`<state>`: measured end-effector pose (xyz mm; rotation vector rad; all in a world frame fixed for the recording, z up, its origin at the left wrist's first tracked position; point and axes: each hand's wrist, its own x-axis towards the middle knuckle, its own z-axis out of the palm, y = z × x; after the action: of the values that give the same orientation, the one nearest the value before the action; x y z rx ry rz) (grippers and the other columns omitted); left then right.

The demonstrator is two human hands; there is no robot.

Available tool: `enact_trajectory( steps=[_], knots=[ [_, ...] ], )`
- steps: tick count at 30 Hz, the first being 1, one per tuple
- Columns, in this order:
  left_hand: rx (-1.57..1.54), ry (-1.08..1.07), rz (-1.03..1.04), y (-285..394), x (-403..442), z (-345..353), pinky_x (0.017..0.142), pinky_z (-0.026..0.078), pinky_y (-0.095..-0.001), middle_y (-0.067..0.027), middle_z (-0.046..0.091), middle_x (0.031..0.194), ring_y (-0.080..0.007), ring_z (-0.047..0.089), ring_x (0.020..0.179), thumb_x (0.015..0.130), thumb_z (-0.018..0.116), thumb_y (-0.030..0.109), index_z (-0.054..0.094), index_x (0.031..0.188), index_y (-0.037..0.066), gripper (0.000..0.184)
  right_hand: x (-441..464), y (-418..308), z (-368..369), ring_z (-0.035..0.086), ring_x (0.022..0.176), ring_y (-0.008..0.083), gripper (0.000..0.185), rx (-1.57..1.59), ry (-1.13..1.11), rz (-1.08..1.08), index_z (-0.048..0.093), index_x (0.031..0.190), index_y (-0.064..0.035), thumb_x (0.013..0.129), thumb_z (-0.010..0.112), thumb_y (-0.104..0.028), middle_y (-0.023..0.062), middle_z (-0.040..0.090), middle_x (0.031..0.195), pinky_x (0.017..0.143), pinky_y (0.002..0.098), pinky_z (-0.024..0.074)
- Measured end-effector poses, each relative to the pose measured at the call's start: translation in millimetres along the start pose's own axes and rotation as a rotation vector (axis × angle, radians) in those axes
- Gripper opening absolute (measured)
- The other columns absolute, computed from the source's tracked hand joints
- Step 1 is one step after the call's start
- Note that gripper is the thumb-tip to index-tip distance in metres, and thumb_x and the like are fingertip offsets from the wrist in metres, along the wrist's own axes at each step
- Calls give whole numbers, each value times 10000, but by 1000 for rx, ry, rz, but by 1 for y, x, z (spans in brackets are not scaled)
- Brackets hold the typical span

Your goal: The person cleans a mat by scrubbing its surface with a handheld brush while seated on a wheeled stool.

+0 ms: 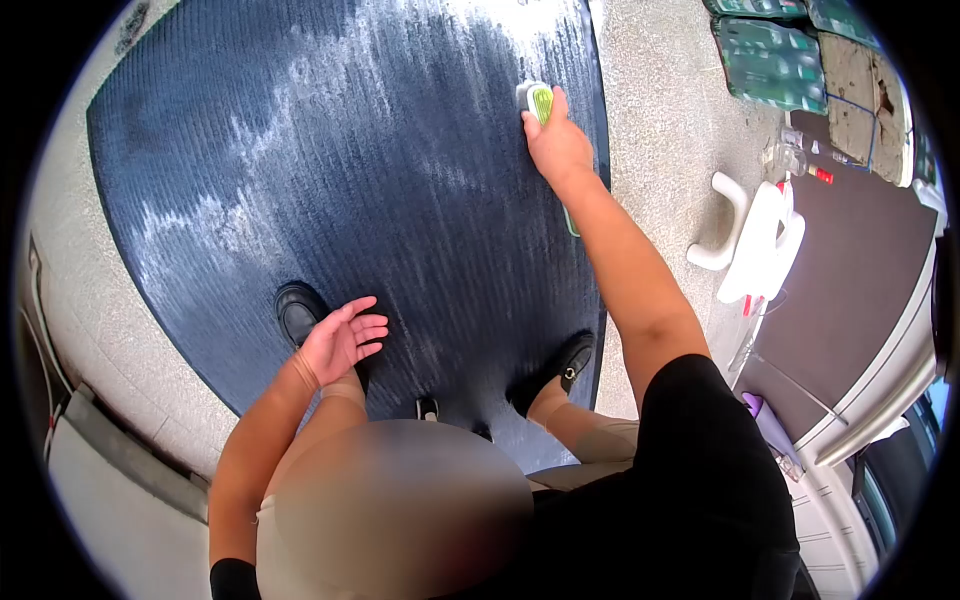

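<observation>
My right hand (560, 150) is wrapped round a green and white brush (541, 104), which rests on a dark blue ribbed mat (430, 230) near its right edge. Whitish, foamy streaks run over the mat's upper part and left side. My left hand (343, 340) hangs above the mat by my left shoe, palm turned inward and fingers spread, holding nothing. Behind my right forearm, a thin green strip shows in part; what it belongs to is hidden.
White curved plastic pieces (765, 240) lie on the pale floor at the right. Green bottle packs (775, 65) and a tied cardboard bundle (850, 100) stand at the upper right. My black shoes (300, 315) are on the mat. A grey-white panel (120, 500) is at lower left.
</observation>
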<state>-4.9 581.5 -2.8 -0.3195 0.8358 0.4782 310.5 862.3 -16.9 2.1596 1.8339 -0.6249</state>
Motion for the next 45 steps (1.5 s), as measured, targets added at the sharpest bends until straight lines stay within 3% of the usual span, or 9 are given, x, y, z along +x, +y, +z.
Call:
enact_trajectory(
  steps=[5,12,15,18,20,25,29,39,45],
  knots=[
    [17,36,9,-1,2,2,910,456,-371,-83,604,1146,-206,570,1060,936,478,402,444,1324,127,477,48,-31,-23,612,996,398,632,47,91,-18,277,1378,-68,909,490,-435,236,640,1051,863,452,471],
    [-10,-21,8,0,-2,-1,929,432,-376,-85,582,1164,-206,541,1088,932,474,403,435,1332,127,487,-97,91,28,642,866,398,705,-22,-172,52,161,1461,-143,910,497,-428,228,660,947,770,467,496],
    [-16,-16,-3,2,-5,1,927,433,-374,-87,582,1164,-208,541,1088,933,469,404,432,1334,127,489,-61,76,22,648,820,397,708,-50,-47,28,192,1450,-116,903,496,-447,236,662,899,743,467,501],
    [-2,-5,5,2,0,1,923,435,-374,-81,583,1161,-204,542,1082,934,465,403,424,1340,124,495,33,14,-23,597,1036,389,693,12,33,122,221,1430,-77,908,461,-465,253,615,1106,885,448,461],
    [10,11,7,-1,1,2,922,436,-374,-78,583,1160,-202,542,1081,933,466,403,422,1341,124,496,76,-12,-43,588,1051,390,699,-3,54,119,220,1426,-63,908,463,-464,257,603,1131,900,453,452],
    [-36,-18,10,0,2,-3,915,450,-379,-83,603,1148,-208,567,1066,923,500,415,453,1313,132,484,-3,48,0,624,910,429,701,25,7,58,194,1442,-118,905,470,-473,257,644,1007,813,473,484],
    [-44,-23,6,2,-4,-1,919,450,-383,-87,603,1151,-212,569,1065,926,493,417,450,1314,127,487,-74,101,22,635,878,425,728,5,-122,151,156,1462,-154,900,477,-487,243,656,978,789,484,491],
    [-47,-7,28,1,-2,1,918,455,-386,-89,604,1143,-213,573,1061,930,487,403,446,1312,124,475,134,-4,-44,558,1121,383,734,36,110,111,198,1443,-73,903,441,-506,250,578,1192,946,438,442],
    [-37,-29,37,1,-5,-4,915,452,-384,-88,601,1150,-211,571,1060,930,486,413,450,1311,130,476,11,47,-3,614,953,425,746,37,31,122,147,1464,-131,899,461,-503,272,630,1032,840,479,471]
  ],
)
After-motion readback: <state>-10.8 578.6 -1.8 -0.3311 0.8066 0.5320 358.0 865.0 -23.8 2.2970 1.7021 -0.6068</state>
